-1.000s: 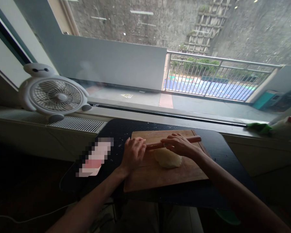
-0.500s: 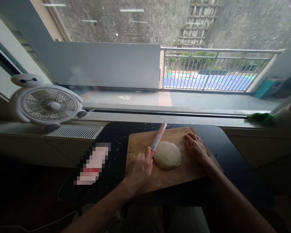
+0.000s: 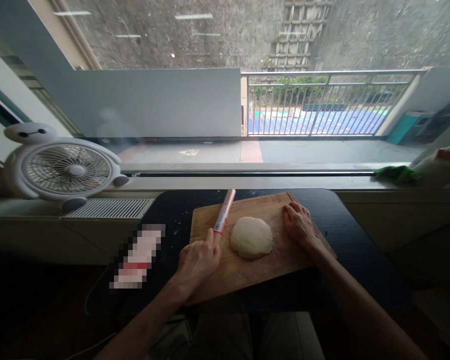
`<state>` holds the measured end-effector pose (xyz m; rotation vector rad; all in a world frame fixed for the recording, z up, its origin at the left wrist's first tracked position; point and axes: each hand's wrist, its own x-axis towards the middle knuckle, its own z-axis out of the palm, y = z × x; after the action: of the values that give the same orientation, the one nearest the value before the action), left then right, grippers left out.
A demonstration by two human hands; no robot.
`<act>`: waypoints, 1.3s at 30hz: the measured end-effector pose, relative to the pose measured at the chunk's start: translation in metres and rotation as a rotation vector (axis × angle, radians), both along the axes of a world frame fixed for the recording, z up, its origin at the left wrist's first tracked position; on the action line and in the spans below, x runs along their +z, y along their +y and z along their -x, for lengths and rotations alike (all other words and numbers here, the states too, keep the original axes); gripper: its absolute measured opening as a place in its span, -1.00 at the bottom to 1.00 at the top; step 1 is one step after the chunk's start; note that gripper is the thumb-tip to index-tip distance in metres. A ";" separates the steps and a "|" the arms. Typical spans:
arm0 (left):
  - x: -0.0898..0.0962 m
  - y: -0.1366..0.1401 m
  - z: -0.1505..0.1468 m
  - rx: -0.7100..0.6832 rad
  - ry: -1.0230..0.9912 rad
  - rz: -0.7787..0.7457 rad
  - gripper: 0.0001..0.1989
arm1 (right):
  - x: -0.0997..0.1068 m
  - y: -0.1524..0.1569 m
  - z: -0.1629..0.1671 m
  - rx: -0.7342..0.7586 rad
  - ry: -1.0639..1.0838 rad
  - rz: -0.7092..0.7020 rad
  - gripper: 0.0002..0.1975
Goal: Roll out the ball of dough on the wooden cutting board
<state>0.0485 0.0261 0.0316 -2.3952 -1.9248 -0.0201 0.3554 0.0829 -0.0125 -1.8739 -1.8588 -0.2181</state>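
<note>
A rounded, flattened piece of pale dough (image 3: 251, 237) lies on a wooden cutting board (image 3: 243, 277). To its left, my left hand (image 3: 199, 257) is closed around the lower end of a rolling pin (image 3: 224, 212), which has a pinkish wrap and a printed label. The pin slants away from me, and a strip of bare board separates it from the dough. My right hand (image 3: 299, 222) rests on the board's right side with its fingers stretched forward, holding nothing; a gap lies between it and the dough.
The board sits on a small black table (image 3: 345, 225) dusted with white specks. A blurred-out pinkish item (image 3: 138, 257) lies on the table's left. A white fan (image 3: 65, 167) stands on the sill at left, by the window. Something green (image 3: 395, 174) lies on the sill at right.
My left hand has moved the rolling pin leftward, from against the dough's edge to apart from it. My right hand stays on the board. The whole view has shifted slightly.
</note>
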 end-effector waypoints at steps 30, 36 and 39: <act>0.013 0.074 -0.037 -0.301 -0.140 -0.111 -0.61 | 0.049 -0.006 0.062 0.179 0.051 0.119 -0.59; -0.004 0.037 -0.024 -0.372 -0.147 -0.239 -0.67 | 0.041 -0.056 0.063 0.267 -0.018 -0.052 -0.65; -0.001 0.046 -0.026 -0.351 -0.156 -0.206 -0.66 | 0.041 -0.046 0.071 0.214 -0.019 -0.033 -0.65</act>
<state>0.0748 0.0718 0.0302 -2.6138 -1.4426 -0.4125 0.2844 0.0366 0.0282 -1.6416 -2.0379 -0.1927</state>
